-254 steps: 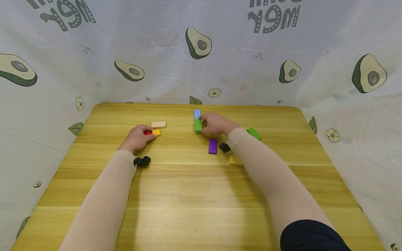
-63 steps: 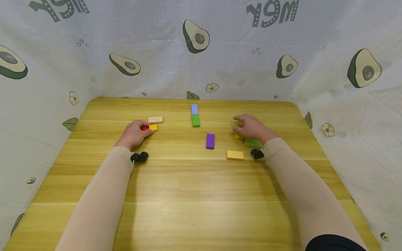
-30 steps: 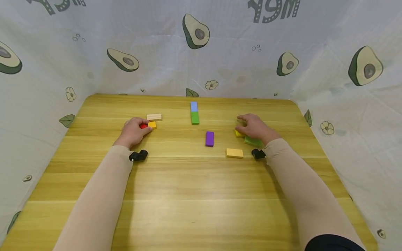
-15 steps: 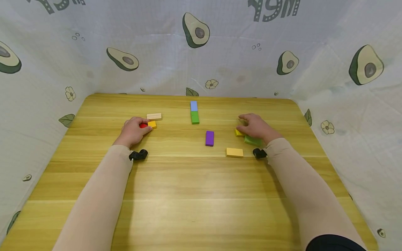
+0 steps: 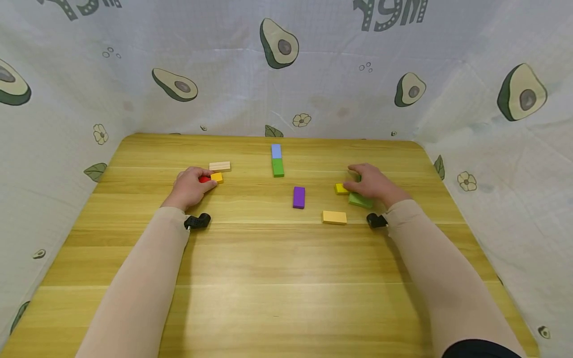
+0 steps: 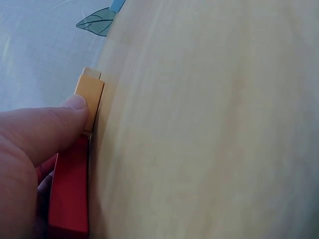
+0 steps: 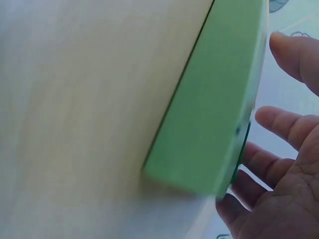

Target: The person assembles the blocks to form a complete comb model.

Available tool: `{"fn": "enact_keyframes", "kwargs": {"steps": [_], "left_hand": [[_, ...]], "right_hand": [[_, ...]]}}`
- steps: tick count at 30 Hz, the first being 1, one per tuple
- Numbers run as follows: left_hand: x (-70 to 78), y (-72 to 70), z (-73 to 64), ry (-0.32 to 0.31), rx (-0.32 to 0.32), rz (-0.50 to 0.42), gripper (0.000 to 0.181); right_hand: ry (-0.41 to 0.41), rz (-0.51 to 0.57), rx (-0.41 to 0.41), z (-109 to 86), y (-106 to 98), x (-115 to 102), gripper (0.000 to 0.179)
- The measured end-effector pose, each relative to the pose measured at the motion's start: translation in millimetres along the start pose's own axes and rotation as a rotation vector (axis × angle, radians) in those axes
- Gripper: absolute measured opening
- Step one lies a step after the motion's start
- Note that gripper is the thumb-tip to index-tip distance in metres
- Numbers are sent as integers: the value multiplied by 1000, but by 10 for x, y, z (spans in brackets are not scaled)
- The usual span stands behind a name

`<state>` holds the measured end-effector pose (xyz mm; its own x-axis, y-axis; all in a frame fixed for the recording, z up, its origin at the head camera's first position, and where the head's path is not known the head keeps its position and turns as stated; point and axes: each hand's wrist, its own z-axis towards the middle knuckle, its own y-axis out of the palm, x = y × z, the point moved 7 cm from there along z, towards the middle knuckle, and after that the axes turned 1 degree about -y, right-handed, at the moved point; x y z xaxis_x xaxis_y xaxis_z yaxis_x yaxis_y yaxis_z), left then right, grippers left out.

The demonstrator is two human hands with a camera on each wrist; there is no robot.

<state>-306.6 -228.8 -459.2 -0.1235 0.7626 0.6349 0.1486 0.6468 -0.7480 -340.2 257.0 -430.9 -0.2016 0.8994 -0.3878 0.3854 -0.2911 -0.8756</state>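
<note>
In the head view my left hand (image 5: 190, 188) pinches a small orange block (image 5: 217, 178) between thumb and fingers. A red block (image 5: 204, 179) lies against it, mostly under the hand. The left wrist view shows the thumb on the side of the orange block (image 6: 90, 97), with the longer red block (image 6: 70, 191) behind it. At the right, my right hand (image 5: 371, 183) has its fingers spread, close over a yellow block (image 5: 341, 189) and a light green block (image 5: 360, 200). A darker green block (image 7: 242, 149) shows only as a sliver behind the light green one (image 7: 209, 99).
A plain wood block (image 5: 220, 166) lies behind the orange one. Blue (image 5: 276, 151) and green (image 5: 278, 168) blocks stand end to end at the back middle. Nearer are a purple block (image 5: 299, 197) and a pale yellow block (image 5: 334, 218). A printed curtain (image 5: 233, 59) borders the table.
Earlier the right hand held the middle green block below the blue one; it let go and moved right. In the last half second it shifted right, baring more yellow block. The left hand stays.
</note>
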Motion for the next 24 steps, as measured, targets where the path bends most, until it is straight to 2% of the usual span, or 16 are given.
{"fn": "enact_keyframes", "kwargs": {"steps": [9,24], "left_hand": [[17,5,0,12,1,0,48],[9,7,-15,0,-3,0,49]], "right_hand": [[-16,26,-22,-103,-9,89,78],[43,86,-66,-226,4,286,86]]}}
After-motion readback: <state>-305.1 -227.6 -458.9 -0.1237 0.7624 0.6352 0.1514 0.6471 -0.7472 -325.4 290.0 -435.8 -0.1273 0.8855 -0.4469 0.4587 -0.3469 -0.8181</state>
